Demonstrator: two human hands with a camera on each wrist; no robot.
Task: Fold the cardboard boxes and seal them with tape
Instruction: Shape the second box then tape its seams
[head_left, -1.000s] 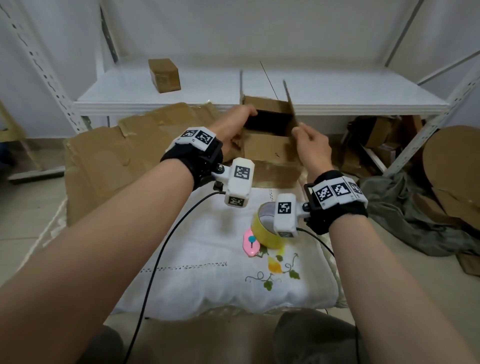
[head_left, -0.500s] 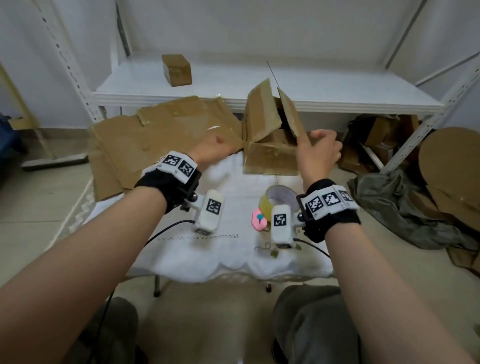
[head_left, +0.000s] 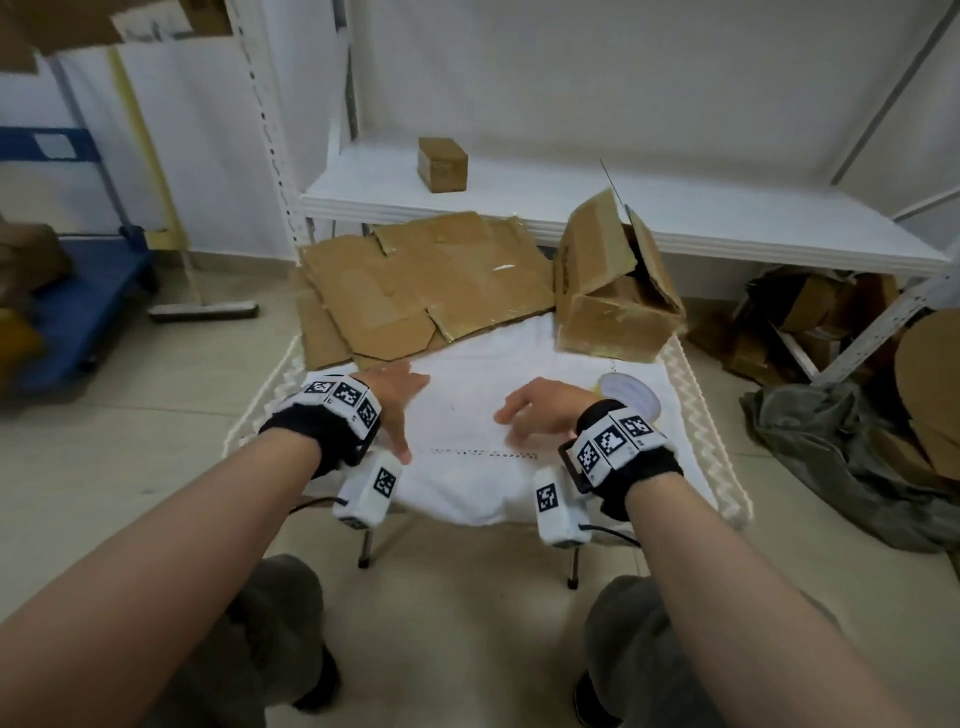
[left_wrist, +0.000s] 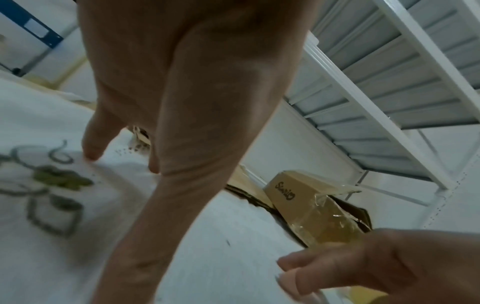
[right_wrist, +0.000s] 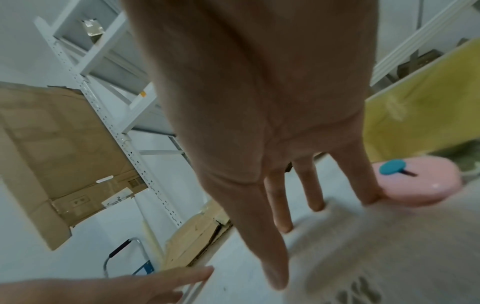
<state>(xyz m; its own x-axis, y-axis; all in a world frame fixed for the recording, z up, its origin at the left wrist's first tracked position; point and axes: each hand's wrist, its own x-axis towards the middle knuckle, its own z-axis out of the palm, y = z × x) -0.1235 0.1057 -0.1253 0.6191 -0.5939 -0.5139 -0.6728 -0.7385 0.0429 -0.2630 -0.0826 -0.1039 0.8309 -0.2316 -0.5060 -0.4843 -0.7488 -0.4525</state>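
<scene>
While both hands hover over the white cloth (head_left: 467, 415) on the tabletop, neither holds anything. Left of the cloth's centre, the left hand (head_left: 397, 397) is spread, its fingers (left_wrist: 93, 142) straight and angled down to the fabric. Beyond the cloth's far-left edge lies flattened cardboard (head_left: 426, 280), long axis running left to right. Right of centre, the right hand (head_left: 540, 410) hangs with fingers (right_wrist: 279, 207) loosely extended, tips close to the cloth. At the cloth's far-right corner sits the cardboard box (head_left: 613, 296), tipped, top flaps open and leaning up toward the shelf (head_left: 727, 218); brown, creased, glossy tape remnants on its edges. Tape roll (head_left: 631, 397) lies just right of the right wrist.

The right wrist view alone shows a pink cutter (right_wrist: 418, 181) touching the little finger. The left wrist view alone shows lettering on the box and embroidery (left_wrist: 49, 185) on the cloth.
</scene>
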